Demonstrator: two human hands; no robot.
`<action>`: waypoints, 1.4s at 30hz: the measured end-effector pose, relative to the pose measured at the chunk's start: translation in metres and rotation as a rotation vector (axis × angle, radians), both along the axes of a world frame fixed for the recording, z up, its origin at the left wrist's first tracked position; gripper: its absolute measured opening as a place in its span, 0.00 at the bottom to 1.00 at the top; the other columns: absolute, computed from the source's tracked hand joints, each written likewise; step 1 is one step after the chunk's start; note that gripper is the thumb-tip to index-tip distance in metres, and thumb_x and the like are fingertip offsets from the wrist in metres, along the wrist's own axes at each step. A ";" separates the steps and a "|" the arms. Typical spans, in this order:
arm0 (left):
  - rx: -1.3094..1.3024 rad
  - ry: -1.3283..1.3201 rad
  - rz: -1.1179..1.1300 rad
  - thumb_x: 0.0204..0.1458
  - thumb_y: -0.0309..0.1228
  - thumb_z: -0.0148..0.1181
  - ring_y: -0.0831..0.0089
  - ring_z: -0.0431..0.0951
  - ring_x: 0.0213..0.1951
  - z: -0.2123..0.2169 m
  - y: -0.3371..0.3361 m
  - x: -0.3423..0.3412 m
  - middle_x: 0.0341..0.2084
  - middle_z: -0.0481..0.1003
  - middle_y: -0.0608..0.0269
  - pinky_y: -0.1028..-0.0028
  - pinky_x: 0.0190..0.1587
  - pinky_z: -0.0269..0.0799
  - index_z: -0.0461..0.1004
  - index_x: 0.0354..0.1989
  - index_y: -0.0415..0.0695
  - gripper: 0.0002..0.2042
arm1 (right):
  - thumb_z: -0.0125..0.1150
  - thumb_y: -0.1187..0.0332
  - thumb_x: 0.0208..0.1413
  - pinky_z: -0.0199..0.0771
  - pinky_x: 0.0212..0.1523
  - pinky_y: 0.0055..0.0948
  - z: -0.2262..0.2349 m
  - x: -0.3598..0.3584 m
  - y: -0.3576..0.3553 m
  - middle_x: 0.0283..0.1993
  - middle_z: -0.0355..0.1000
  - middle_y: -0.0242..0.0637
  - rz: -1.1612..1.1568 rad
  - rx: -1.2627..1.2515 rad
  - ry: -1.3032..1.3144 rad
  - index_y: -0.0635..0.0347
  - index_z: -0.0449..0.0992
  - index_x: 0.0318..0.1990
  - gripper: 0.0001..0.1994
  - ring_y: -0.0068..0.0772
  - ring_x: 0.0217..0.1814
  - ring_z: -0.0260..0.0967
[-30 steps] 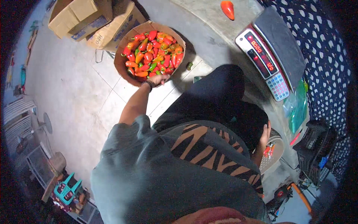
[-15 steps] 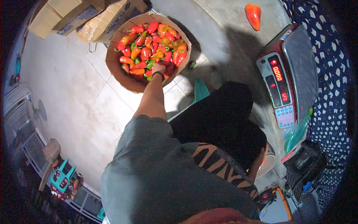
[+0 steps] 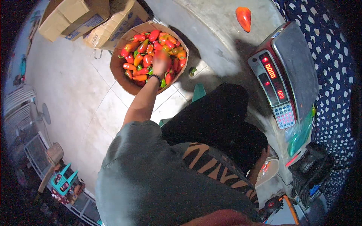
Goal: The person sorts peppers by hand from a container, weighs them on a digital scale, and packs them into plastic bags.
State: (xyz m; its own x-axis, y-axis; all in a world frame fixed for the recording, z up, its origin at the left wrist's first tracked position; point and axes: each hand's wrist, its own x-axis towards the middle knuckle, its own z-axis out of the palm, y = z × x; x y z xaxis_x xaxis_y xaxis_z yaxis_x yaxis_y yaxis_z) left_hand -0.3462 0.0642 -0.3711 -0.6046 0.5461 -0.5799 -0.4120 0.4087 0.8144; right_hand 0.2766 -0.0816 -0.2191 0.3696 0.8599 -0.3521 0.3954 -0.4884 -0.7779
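Even, fairly bright light; the pale floor (image 3: 71, 94) at 9 o'clock is slightly washed out. The left hand (image 3: 161, 60) is motion-blurred. Fisheye edges bend into a black rim.

The left arm stretches forward and away from the body, nearly straight, bare below a short grey sleeve, with a dark band around the wrist. The left hand (image 3: 161, 62) is at full reach, palm down, blurred, so whether its fingers are curled or spread cannot be told. The right arm hangs low beside the thigh, mostly hidden by the torso; the right hand (image 3: 263, 162) seems to point downward, its grip unclear
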 end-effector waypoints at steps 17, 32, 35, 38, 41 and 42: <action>-0.214 -0.460 0.022 0.46 0.44 0.46 0.66 0.69 0.22 -0.139 0.078 0.032 0.21 0.72 0.61 0.67 0.25 0.63 0.73 0.27 0.47 0.15 | 0.44 0.62 0.56 0.46 0.61 0.32 0.033 -0.055 0.022 0.59 0.54 0.43 -0.050 -0.059 -0.043 0.64 0.53 0.59 0.25 0.36 0.61 0.51; -0.246 -0.460 -0.221 0.37 0.42 0.59 0.71 0.69 0.24 -0.129 0.074 0.024 0.22 0.70 0.64 0.71 0.27 0.66 0.70 0.32 0.48 0.15 | 0.44 0.61 0.56 0.41 0.63 0.36 0.021 -0.030 0.007 0.62 0.52 0.42 0.025 0.006 0.171 0.63 0.55 0.58 0.25 0.39 0.64 0.46; -0.110 -0.600 -0.144 0.35 0.42 0.59 0.70 0.71 0.33 -0.125 0.053 0.008 0.29 0.72 0.62 0.65 0.33 0.68 0.70 0.35 0.47 0.18 | 0.45 0.59 0.55 0.41 0.63 0.36 0.028 -0.037 0.016 0.62 0.52 0.42 0.020 -0.023 0.085 0.63 0.55 0.58 0.26 0.38 0.64 0.46; 0.037 -0.706 -0.107 0.36 0.40 0.56 0.65 0.73 0.33 -0.074 0.066 0.021 0.31 0.73 0.62 0.64 0.37 0.69 0.70 0.39 0.47 0.19 | 0.46 0.59 0.54 0.41 0.63 0.35 0.029 -0.045 0.001 0.61 0.53 0.42 -0.068 -0.008 0.050 0.63 0.55 0.58 0.26 0.39 0.64 0.46; 0.031 -0.667 -0.111 0.37 0.41 0.55 0.65 0.72 0.35 -0.062 0.067 0.015 0.32 0.73 0.62 0.64 0.38 0.68 0.70 0.41 0.47 0.20 | 0.45 0.56 0.55 0.47 0.61 0.33 0.021 -0.032 0.009 0.59 0.56 0.41 0.011 0.022 0.105 0.63 0.53 0.59 0.28 0.36 0.61 0.51; 0.021 -0.684 -0.100 0.37 0.43 0.55 0.65 0.72 0.35 -0.062 0.070 0.018 0.32 0.73 0.62 0.64 0.38 0.68 0.70 0.41 0.47 0.21 | 0.45 0.56 0.55 0.47 0.61 0.33 0.020 -0.030 0.009 0.59 0.56 0.41 0.010 0.021 0.103 0.63 0.53 0.59 0.28 0.36 0.61 0.51</action>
